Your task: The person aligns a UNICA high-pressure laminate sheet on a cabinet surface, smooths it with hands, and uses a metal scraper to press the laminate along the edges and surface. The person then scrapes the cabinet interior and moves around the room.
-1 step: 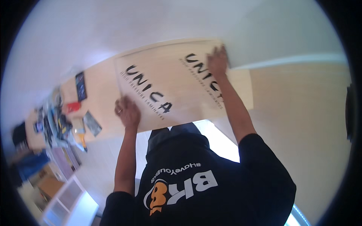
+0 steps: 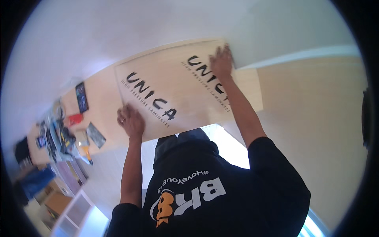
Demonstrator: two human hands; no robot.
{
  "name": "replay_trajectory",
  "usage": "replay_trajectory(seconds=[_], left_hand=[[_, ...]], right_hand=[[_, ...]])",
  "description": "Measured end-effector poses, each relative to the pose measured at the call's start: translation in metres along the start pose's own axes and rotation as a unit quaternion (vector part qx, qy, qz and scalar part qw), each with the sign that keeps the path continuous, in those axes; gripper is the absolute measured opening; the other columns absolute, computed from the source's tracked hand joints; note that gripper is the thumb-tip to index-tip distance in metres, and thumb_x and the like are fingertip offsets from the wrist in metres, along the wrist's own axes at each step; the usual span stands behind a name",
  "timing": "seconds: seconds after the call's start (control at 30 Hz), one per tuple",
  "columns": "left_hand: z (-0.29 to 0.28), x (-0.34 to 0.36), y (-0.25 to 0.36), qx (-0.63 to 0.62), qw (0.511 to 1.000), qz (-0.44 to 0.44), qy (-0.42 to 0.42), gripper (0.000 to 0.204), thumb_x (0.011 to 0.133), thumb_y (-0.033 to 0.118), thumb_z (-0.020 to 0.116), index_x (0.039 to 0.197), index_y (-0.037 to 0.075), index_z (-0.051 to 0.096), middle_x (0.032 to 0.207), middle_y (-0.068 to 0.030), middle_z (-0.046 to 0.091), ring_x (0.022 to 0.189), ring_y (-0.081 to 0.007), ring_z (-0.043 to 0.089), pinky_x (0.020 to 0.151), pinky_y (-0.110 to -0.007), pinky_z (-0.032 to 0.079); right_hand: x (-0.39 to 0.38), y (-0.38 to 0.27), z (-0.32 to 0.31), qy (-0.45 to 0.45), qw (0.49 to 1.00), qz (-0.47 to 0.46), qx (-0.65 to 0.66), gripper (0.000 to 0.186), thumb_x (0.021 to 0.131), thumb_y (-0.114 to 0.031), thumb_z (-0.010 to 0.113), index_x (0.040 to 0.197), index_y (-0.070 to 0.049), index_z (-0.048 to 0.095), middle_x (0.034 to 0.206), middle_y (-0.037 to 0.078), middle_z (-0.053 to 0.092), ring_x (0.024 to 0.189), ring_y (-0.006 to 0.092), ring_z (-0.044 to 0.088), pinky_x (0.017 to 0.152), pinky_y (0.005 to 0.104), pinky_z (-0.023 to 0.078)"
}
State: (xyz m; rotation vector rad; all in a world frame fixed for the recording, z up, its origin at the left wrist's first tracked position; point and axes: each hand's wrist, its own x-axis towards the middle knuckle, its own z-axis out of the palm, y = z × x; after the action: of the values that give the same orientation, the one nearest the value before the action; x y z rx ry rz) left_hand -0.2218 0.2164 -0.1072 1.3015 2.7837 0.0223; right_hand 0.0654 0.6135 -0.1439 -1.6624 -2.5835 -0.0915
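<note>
A thin pale wood-coloured laminate sheet (image 2: 158,69) with large black lettering lies on the matching counter (image 2: 248,89). My left hand (image 2: 132,121) rests at the sheet's near left edge, fingers apart and slightly bent, a ring on one finger. At the far right corner my right hand (image 2: 222,62) lies on the sheet with its fingers spread. My right forearm hides part of the lettering. The sheet's far edge runs close along the counter's back edge.
On the counter to the left lie a phone (image 2: 82,97), a red item (image 2: 75,119), a grey flat piece (image 2: 96,135), a brush with a yellow handle (image 2: 87,152) and a heap of tools (image 2: 59,136). A pale wall rises behind. A white shelf unit (image 2: 81,213) stands lower left.
The view has tilted slightly, shifting the whole scene. Both hands keep their places on the sheet.
</note>
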Motion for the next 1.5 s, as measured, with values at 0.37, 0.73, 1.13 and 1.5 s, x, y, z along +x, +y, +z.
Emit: replay_trajectory(seconds=[0.37, 0.73, 1.13, 1.5], left_hand=[[0.0, 0.012, 0.01, 0.052, 0.999, -0.001, 0.0, 0.059, 0.105, 0.036, 0.043, 0.154, 0.004, 0.041, 0.157, -0.0186, 0.036, 0.147, -0.0475, 0.025, 0.117, -0.063, 0.021], [0.003, 0.012, 0.009, 0.048, 0.999, -0.005, -0.008, 0.063, 0.104, 0.038, 0.041, 0.156, 0.003, 0.038, 0.157, -0.0172, 0.036, 0.148, -0.046, 0.021, 0.117, -0.06, 0.018], [0.002, 0.011, 0.011, 0.056, 0.998, -0.009, -0.018, 0.067, 0.107, 0.046, 0.039, 0.158, 0.004, 0.036, 0.157, -0.0205, 0.036, 0.148, -0.0489, 0.022, 0.118, -0.062, 0.02], [-0.007, -0.056, -0.008, 0.079, 0.984, 0.076, -0.141, 0.079, 0.107, 0.057, 0.035, 0.164, 0.004, 0.021, 0.172, -0.0202, 0.011, 0.156, -0.0519, 0.004, 0.123, -0.064, 0.01]], right_hand=[[0.003, -0.022, -0.034, -0.046, 0.999, 0.003, -0.023, 0.073, 0.105, -0.053, 0.04, 0.161, -0.005, 0.033, 0.169, 0.026, 0.015, 0.157, 0.0421, 0.011, 0.128, 0.0527, 0.01], [-0.01, -0.023, -0.004, 0.06, 0.993, 0.001, 0.099, 0.072, 0.106, -0.052, 0.039, 0.157, 0.0, 0.036, 0.167, 0.026, 0.022, 0.156, 0.0425, 0.018, 0.128, 0.0531, 0.012], [-0.04, -0.013, -0.011, 0.066, 0.992, 0.004, 0.11, 0.07, 0.105, -0.048, 0.045, 0.153, 0.003, 0.042, 0.165, 0.025, 0.028, 0.154, 0.0411, 0.023, 0.126, 0.0534, 0.019], [-0.192, 0.027, -0.031, 0.016, 0.985, 0.046, 0.167, 0.073, 0.101, -0.044, 0.056, 0.156, 0.0, 0.037, 0.165, 0.023, 0.029, 0.154, 0.0399, 0.025, 0.127, 0.0505, 0.018]])
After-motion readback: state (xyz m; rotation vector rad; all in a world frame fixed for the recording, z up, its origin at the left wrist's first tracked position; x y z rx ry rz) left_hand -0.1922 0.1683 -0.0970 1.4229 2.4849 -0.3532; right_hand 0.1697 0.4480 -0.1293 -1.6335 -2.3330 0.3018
